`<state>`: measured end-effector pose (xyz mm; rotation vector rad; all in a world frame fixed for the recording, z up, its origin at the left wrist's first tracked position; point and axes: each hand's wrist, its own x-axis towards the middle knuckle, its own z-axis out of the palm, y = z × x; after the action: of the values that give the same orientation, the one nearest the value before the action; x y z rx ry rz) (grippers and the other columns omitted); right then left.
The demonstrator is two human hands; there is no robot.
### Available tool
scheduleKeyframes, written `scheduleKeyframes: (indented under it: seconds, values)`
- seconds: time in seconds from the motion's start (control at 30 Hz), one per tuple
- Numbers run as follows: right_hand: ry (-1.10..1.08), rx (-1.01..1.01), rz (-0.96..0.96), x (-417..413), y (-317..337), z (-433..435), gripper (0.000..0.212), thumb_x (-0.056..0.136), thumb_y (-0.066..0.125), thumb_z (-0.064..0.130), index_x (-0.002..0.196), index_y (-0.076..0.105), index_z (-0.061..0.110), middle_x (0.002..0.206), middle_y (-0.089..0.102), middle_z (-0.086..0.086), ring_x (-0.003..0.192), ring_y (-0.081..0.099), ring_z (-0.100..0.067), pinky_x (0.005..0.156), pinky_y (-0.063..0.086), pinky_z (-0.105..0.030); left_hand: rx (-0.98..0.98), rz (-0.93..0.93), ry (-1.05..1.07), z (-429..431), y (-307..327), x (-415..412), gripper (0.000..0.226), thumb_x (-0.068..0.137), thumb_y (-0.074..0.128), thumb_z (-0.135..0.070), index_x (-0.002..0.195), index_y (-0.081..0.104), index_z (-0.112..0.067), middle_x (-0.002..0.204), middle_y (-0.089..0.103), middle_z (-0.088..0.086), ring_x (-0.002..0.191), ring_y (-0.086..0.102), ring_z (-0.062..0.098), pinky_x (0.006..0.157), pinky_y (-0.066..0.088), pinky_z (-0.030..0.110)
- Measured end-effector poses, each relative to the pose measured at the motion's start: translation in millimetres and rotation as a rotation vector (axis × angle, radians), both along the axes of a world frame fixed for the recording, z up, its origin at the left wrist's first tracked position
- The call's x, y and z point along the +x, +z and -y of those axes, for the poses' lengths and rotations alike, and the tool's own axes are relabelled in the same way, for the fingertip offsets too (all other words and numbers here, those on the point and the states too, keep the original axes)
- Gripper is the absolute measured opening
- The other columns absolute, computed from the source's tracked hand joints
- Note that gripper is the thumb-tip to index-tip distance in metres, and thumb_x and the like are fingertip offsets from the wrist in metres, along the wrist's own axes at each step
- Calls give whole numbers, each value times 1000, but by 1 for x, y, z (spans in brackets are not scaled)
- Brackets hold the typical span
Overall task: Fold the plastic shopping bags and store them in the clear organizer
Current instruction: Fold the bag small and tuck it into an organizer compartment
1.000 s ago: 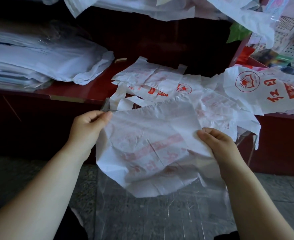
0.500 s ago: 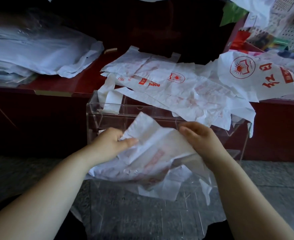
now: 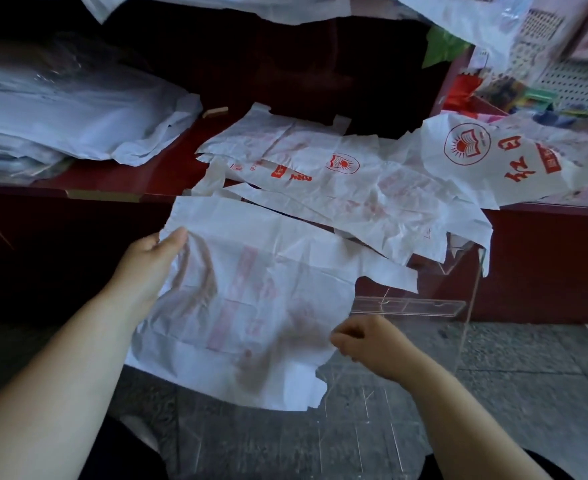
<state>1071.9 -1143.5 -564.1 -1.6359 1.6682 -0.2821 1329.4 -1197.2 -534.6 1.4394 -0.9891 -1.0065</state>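
A white plastic bag with faded red print (image 3: 251, 299) hangs spread out in front of me. My left hand (image 3: 150, 261) pinches its upper left edge, thumb on top and fingers showing through the thin plastic. My right hand (image 3: 368, 341) grips its lower right edge with curled fingers. Behind and below the bag stands the clear organizer (image 3: 458, 306); only its right wall and a slotted panel are plain to see. More white bags with red logos (image 3: 337, 181) lie crumpled on the dark red counter (image 3: 105, 178), one draped over the organizer's far rim.
A stack of white bags and sheets (image 3: 60, 123) fills the counter's left end. Another printed bag (image 3: 493, 157) lies at the right, with colourful goods (image 3: 514, 91) behind it. Grey stone floor (image 3: 528, 375) lies below.
Half a second ago the bag was bunched low between both hands over the organizer. Now it is pulled open and flat, my left hand raised and my right hand lower.
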Motion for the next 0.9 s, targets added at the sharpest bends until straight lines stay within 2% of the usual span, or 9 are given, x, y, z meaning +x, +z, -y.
scheduleKeyframes:
  seconds: [0.1,0.17,0.33,0.43,0.57,0.63,0.7,0.8,0.9]
  values:
    - [-291,-27,128,4,-22,6,28,88,58,22,111,60,7,87,58,-1,66,49,-11,56,40,-19,11,-14,26,-2,2,0,21,95,45,-25,113,50,-17,94,54,-3,99,48,10,83,32,22]
    - [-447,32,309,8,-24,10,34,87,60,19,118,56,3,87,57,-3,67,48,-14,57,40,-22,12,-34,17,-2,3,0,26,96,44,-25,119,50,-16,99,52,-5,101,42,8,86,28,23]
    - [-446,64,441,11,-18,9,8,88,58,11,89,63,4,59,46,2,51,37,-8,38,30,-9,56,-81,-30,-2,3,2,17,96,44,-27,108,51,-19,100,56,-7,94,49,6,83,36,10]
    - [-423,23,503,9,-13,9,17,89,56,10,71,59,11,58,51,3,52,43,-8,47,37,-11,109,-122,-49,3,2,12,32,93,48,-34,115,56,-11,121,59,2,116,51,16,107,32,31]
    - [-473,-47,717,-2,-3,8,15,92,49,10,87,55,-2,82,55,-13,78,50,-25,72,41,-37,221,-158,-102,-2,4,16,30,96,40,-36,91,60,-15,93,64,1,87,59,12,87,42,30]
    - [-509,-63,760,-8,-1,7,16,93,48,13,90,53,-2,89,51,-14,83,47,-26,76,37,-40,321,-195,-237,-9,4,20,35,96,34,-39,93,61,-17,89,68,1,80,64,16,73,45,33]
    - [-518,-66,776,-10,-1,6,14,94,47,14,89,52,2,87,48,-15,82,45,-26,73,37,-37,430,-169,-351,-16,-3,25,37,92,35,-45,99,61,-20,93,71,4,85,66,20,75,47,38]
    - [-529,-44,840,-11,1,3,15,94,45,13,80,50,8,73,47,-16,66,47,-24,57,41,-28,531,-106,-532,-28,-16,27,45,72,55,-49,105,60,-19,87,74,3,77,70,17,71,53,40]
    - [-553,-25,942,-15,9,1,17,94,45,11,79,53,8,69,55,-9,54,54,-17,50,47,-22,579,17,-797,-41,-23,27,83,24,90,-50,96,67,-16,87,74,4,76,70,15,59,56,27]
